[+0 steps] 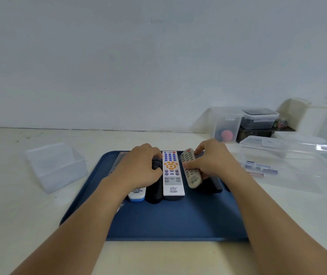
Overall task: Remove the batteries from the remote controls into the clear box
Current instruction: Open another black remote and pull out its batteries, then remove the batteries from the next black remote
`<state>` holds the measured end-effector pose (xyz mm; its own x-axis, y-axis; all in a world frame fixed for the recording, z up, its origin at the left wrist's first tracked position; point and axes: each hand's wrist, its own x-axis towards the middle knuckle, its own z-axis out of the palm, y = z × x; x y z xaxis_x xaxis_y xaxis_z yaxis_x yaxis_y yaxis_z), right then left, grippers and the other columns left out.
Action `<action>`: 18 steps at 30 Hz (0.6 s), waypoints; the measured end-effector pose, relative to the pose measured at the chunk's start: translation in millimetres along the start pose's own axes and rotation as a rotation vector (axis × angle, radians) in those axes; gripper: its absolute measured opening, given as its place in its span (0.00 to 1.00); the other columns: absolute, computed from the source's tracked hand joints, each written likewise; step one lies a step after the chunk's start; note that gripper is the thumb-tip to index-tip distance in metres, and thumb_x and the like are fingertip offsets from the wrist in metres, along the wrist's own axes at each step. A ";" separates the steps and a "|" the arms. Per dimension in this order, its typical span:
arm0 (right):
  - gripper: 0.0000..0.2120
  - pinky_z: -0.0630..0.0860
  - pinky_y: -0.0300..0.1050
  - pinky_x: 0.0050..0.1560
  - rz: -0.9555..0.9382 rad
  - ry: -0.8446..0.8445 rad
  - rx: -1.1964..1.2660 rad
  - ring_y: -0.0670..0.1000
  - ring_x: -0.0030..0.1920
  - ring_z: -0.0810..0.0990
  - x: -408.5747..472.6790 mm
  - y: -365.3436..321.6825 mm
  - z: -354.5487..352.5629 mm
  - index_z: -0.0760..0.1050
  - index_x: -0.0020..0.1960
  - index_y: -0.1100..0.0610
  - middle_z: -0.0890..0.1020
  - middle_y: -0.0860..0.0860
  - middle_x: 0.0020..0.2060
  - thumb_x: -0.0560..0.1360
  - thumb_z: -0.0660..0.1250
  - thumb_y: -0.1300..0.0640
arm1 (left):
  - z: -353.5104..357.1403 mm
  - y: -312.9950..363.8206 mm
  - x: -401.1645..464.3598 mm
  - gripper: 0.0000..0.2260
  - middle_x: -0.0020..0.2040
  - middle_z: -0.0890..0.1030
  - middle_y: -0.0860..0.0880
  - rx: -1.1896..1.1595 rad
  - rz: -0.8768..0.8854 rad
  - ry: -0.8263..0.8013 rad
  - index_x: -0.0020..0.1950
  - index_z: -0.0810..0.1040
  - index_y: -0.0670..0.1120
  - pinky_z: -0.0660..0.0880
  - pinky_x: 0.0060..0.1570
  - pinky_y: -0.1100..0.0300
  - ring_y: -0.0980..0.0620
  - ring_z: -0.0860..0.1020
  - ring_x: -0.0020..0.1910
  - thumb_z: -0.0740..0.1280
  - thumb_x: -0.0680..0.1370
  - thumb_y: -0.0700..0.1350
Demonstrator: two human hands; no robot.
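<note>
On the blue tray, both hands were on the row of remotes.

The grey remote, tilted with its long axis running away from the person, was gripped by the right hand, thumb across the buttons and fingers curled behind it. Just left lay the white remote, flat and parallel. Beyond it, the left hand had its fingers curled down round a black remote. The clear box stood off the tray to the left, nearer the left hand. Lidded containers and a shallow clear box with batteries sat right. No battery cover looked opened yet.
</note>
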<state>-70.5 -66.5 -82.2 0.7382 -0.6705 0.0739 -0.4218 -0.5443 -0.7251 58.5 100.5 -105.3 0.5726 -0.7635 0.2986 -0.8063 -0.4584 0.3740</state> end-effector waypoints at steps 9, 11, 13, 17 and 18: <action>0.20 0.83 0.53 0.28 0.006 -0.017 -0.138 0.57 0.30 0.85 -4.0 -4.6 1.1 0.78 0.41 0.60 0.82 0.55 0.32 0.59 0.85 0.53 | 0.4 -0.4 -0.5 0.06 0.43 0.76 0.61 0.034 0.032 0.004 0.50 0.82 0.58 0.60 0.34 0.72 0.64 0.73 0.39 0.70 0.74 0.49; 0.20 0.83 0.52 0.28 0.019 -0.023 -0.132 0.57 0.30 0.85 -4.6 -4.2 1.2 0.78 0.41 0.61 0.83 0.55 0.32 0.60 0.85 0.53 | 0.5 -0.5 -0.9 0.05 0.40 0.75 0.63 0.037 0.038 0.006 0.49 0.82 0.58 0.60 0.34 0.73 0.66 0.73 0.38 0.71 0.74 0.50; 0.19 0.83 0.52 0.33 -0.022 0.042 -0.174 0.55 0.32 0.84 -4.8 -4.6 0.8 0.78 0.41 0.60 0.83 0.55 0.35 0.62 0.84 0.51 | 0.7 -0.6 -1.0 0.05 0.40 0.75 0.64 0.040 0.043 0.008 0.50 0.82 0.58 0.60 0.33 0.73 0.67 0.73 0.38 0.71 0.74 0.51; 0.21 0.77 0.44 0.37 -0.185 0.112 -0.215 0.49 0.38 0.81 -18.6 -19.4 2.9 0.79 0.38 0.56 0.82 0.49 0.34 0.63 0.77 0.38 | 0.3 0.5 -0.4 0.04 0.40 0.75 0.62 0.045 0.045 0.006 0.49 0.81 0.59 0.61 0.34 0.72 0.62 0.74 0.38 0.71 0.74 0.52; 0.23 0.76 0.42 0.36 -0.195 0.035 -0.255 0.48 0.37 0.81 -24.8 -25.3 6.2 0.80 0.39 0.56 0.82 0.49 0.34 0.62 0.76 0.36 | -0.2 0.5 -0.1 0.04 0.41 0.75 0.62 0.046 0.045 0.004 0.48 0.81 0.59 0.61 0.34 0.71 0.61 0.74 0.39 0.71 0.74 0.51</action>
<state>-75.0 -32.9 -69.9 0.8015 -0.5554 0.2216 -0.3955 -0.7703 -0.5002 58.1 100.5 -105.0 0.5362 -0.7820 0.3178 -0.8370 -0.4440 0.3198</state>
